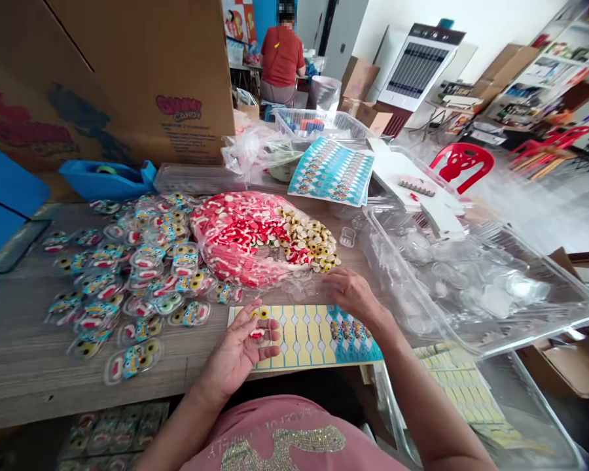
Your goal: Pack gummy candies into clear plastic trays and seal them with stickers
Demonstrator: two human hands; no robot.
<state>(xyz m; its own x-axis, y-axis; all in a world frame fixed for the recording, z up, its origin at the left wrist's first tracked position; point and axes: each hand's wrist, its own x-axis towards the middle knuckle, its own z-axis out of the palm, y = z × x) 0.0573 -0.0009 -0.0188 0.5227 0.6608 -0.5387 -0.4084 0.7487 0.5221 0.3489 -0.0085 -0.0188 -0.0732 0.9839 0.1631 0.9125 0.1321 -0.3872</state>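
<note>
Red candy [256, 334] sat held in half-curled left hand [242, 341]; sweets heap [245, 226] just beyond, likely for reach. Couldn't tell right hand [352, 293] grip.

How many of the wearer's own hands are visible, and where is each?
2. The left hand holds candies over the left end of the label sheet; the right hand is near the yellow candies. Neither is hidden, though some right fingertips are unclear.
</note>
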